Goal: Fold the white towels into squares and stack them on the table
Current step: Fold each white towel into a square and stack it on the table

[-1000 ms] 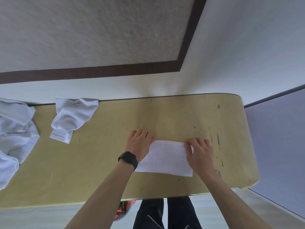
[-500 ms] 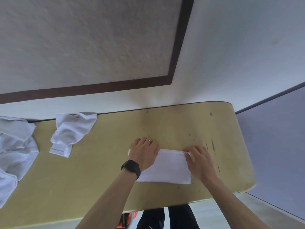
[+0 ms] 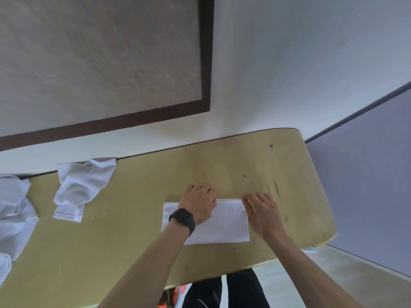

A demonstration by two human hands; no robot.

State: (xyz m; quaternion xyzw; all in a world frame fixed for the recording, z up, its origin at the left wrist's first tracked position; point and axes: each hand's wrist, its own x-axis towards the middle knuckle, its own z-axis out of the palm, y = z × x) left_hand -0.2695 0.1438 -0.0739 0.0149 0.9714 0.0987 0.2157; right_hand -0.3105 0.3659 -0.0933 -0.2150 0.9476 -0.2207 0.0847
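Fingers [image 3: 200,192] of both hands now press flat and spread on the folded towel [image 3: 222,227], gripping nothing, its left end newly uncovered, near the tabletop's [image 3: 133,241] right edge.

The left hand [image 3: 198,202] and its watch [image 3: 182,220] cover the middle of the folded towel [image 3: 224,225]. The big towel pile [image 3: 13,215] runs off the left edge. An orange thing [image 3: 178,293] peeks from under the tabletop [image 3: 106,247], too hidden to tell.
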